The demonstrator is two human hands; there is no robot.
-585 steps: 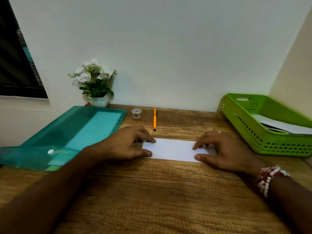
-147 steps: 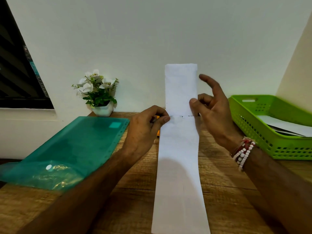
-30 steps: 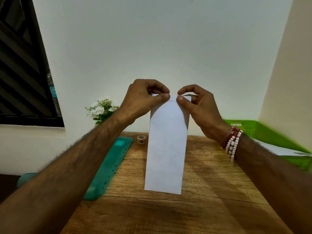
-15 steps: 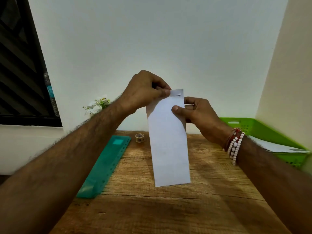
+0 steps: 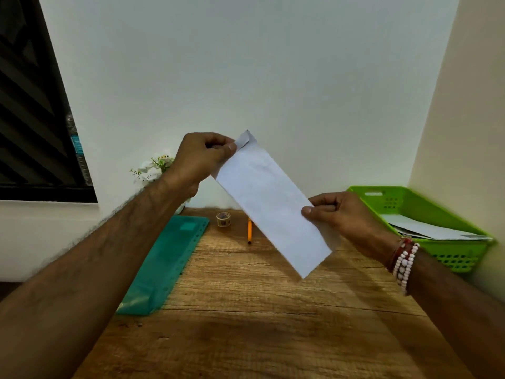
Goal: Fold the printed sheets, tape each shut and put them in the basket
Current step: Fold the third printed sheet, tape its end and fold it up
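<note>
L hand (image 5: 202, 160) was raised above the table (image 5: 259, 324), fingers curled, w/ thumb & forefinger pinching the top corner of the sheet (image 5: 270, 203). That corner was bent over a bit right at the pinch. R hand (image 5: 347, 214) sat lower & further right, fingers curled in, thumb pressed on the sheet's right edge in its lower half, gripping it. So both hands had hold of the sheet and neither was open.

The sheet was folded into a long narrow white strip. It was held in the air on a slant, top end up-left, bottom end down-right, clear of the table. The side facing the camera looked blank. Couldn't tell if any tape was on it.

The basket (image 5: 437, 203), green w/ slotted walls, stood at the table's right edge by the side wall. It was near R hand, to its right, not touching. White papers (image 5: 426, 228) lay inside it.

At the back of the table was a small tape roll (image 5: 223, 219). An orange pen (image 5: 249, 231) lay just right of it, its far end hidden behind the sheet. A teal folder (image 5: 166, 263) lay along the left side, punch holes down its right edge. A plant (image 5: 155, 166) w/ white flowers stood in the back-left corner, mostly hidden by the L wrist. A dark window (image 5: 30, 105) showed at far left. Bead bracelets (image 5: 404, 258), red & white, circled the R wrist.
</note>
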